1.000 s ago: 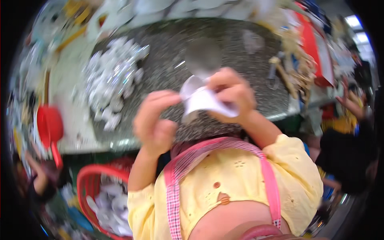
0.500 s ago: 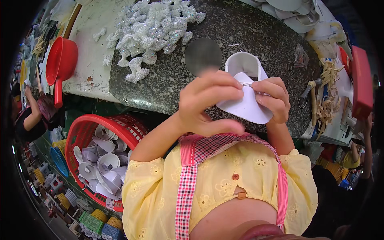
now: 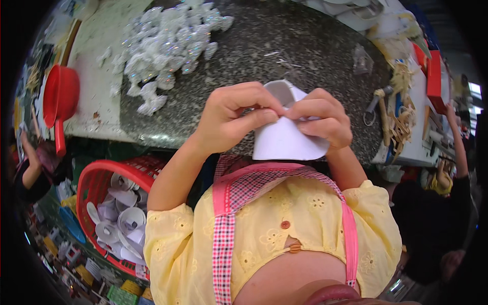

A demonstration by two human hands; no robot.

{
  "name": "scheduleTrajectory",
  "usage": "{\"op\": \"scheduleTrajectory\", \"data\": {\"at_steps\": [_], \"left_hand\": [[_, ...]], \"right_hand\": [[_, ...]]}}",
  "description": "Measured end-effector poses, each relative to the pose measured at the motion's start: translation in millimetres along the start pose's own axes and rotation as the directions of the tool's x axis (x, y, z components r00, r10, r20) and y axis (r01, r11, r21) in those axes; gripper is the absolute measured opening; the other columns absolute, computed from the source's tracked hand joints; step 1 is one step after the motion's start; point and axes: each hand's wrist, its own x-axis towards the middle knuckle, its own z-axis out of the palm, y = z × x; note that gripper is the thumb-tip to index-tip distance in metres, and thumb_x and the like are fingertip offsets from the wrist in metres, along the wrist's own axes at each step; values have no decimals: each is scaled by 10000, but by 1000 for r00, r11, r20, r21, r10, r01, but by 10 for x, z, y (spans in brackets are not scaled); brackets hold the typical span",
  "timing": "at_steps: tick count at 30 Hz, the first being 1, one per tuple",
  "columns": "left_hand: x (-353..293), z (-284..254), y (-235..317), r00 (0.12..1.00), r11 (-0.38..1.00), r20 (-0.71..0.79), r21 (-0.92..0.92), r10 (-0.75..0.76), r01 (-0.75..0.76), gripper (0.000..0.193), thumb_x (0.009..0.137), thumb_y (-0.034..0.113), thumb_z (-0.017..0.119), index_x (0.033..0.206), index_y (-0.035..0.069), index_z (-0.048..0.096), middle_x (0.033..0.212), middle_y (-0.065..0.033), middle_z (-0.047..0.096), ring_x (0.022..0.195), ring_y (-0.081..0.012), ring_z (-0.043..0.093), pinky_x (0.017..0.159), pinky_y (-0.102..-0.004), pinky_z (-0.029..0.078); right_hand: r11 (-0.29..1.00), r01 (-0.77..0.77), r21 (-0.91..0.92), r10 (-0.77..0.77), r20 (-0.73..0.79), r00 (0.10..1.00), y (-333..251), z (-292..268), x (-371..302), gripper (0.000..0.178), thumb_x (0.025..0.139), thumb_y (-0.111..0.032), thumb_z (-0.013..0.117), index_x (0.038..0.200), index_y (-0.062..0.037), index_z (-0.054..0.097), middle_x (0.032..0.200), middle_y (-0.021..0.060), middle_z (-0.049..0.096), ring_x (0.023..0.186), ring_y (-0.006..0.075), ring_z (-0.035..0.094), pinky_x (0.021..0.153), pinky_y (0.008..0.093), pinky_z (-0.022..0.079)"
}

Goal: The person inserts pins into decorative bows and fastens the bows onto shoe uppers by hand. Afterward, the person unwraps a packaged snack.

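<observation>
Both hands, left (image 3: 231,119) and right (image 3: 323,119), pinch a white paper cone (image 3: 284,142) at its seam; pressing it flat seems next

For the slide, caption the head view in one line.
Both hands, left hand and right hand, pinch a white paper cone over a speckled stone table, a red basket of cones below.

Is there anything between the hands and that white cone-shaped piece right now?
Nothing visible. The left hand and the right hand both pinch the white cone-shaped piece directly at its upper edge, above the speckled stone counter. The pile of glittery white pieces and the red basket lie well aside.
</observation>
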Motion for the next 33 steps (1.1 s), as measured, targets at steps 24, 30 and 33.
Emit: {"op": "scheduleTrajectory", "data": {"at_steps": [24,30,33], "left_hand": [[-152,149,11,871,764,-161,571,463,-300,385,527,47,720,890,31,592,847,-99,571,765,-252,569,629,-307,469],[-181,163,-99,851,777,-187,537,490,-329,320,502,-42,637,813,21,601,788,-89,566,699,-243,569,580,-304,467],[-179,160,-112,851,779,-178,525,494,-342,298,508,-45,623,799,13,601,776,-89,567,687,-245,570,578,-304,465]], "right_hand": [[997,-77,6,77,38,996,70,24,-10,260,623,-80,704,747,-68,476,890,159,602,582,168,544,457,240,421],[998,-34,52,26,155,988,105,18,43,198,682,-82,637,753,-31,460,879,228,585,545,163,514,440,250,403],[997,-34,75,17,212,977,115,10,72,221,645,-85,653,721,-36,451,849,203,580,553,166,523,447,250,411]]}}
